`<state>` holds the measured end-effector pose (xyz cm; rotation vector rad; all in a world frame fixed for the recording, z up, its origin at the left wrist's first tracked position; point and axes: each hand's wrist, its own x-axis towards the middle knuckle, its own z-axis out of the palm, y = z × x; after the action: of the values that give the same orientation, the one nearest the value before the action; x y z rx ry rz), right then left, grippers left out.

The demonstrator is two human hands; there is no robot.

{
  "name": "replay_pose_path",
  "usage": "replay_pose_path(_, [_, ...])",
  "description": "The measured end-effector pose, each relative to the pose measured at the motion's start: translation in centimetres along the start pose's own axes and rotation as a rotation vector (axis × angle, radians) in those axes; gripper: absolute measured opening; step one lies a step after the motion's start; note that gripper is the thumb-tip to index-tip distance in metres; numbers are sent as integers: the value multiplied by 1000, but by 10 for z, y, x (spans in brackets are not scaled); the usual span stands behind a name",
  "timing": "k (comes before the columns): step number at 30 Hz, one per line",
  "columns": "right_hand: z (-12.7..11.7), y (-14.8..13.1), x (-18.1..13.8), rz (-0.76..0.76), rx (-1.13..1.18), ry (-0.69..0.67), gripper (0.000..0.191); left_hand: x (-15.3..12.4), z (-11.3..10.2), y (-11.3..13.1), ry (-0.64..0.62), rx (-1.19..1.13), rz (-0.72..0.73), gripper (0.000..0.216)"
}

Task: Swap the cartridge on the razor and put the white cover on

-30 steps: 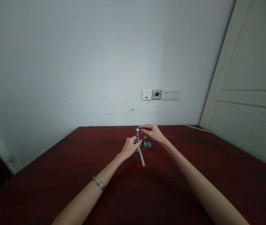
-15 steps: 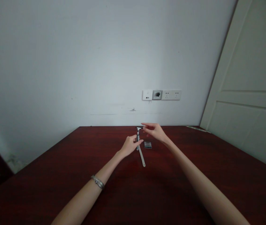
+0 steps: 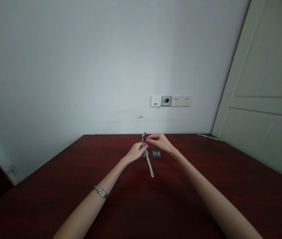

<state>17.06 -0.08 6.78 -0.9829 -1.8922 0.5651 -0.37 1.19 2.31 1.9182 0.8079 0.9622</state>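
My left hand [image 3: 135, 152] is closed around the handle of a razor [image 3: 143, 143], which stands nearly upright with its dark-edged head at the top, turned at a slant. Beside that head is my right hand [image 3: 160, 142], thumb and forefinger brought close together in a pinch. Whether those fingertips touch the razor or hold something small is too fine to make out. A long, thin pale-grey strip [image 3: 149, 166] with a hole at its near end lies on the table below my left hand, its far end hidden. Just right of it rests a small clear case [image 3: 156, 154] with dark and light bars.
The dark red wooden table [image 3: 121, 205] runs up to a white wall. Sockets [image 3: 181, 101] and switch plates are mounted above its back edge. A thin flat strip [image 3: 209, 136] lies at the far right corner, near a pale panelled door [image 3: 262, 99].
The razor has shifted slightly left, and its head has turned from level to slanted. My right hand has moved slightly left and down, its fingers drawn closer together.
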Motion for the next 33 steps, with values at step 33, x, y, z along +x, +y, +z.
replay_pose_path(33, [11, 1, 1, 110, 219, -8, 33, -5, -3, 6, -269, -54, -103, 41])
